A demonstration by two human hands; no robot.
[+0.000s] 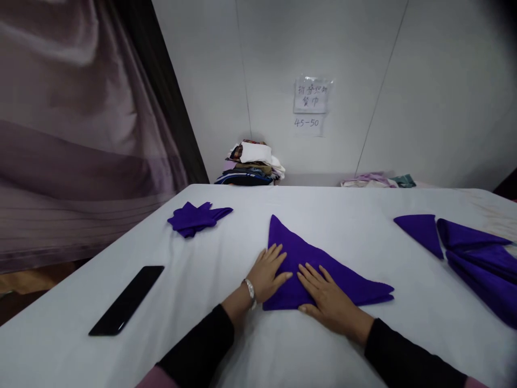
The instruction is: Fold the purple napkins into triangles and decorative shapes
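Head view: where are your hands, and what lies under them?

Your left hand [266, 274] rests palm down across the left edge of a purple cloth [305, 256], fingers spread, grasping nothing. Your right hand [326, 300] lies flat over the lower middle of it, likewise released, fingers pointing up and to the left.

How does the cloth sit in front of you?

It is in the middle of the white table [226, 242], folded into a triangle. One point reaches away from you at the left; another runs out to your right, where two layers part slightly.

And around you?

To your left lies a glossy black slab [127, 300], with a purple bundle [194, 219] beyond it. Far to your right, a small triangle [422, 230] sits just beside some larger folds [480, 264], also purple. Past the table's far edge you have a clothes pile [250, 166] by the wall [194, 70].
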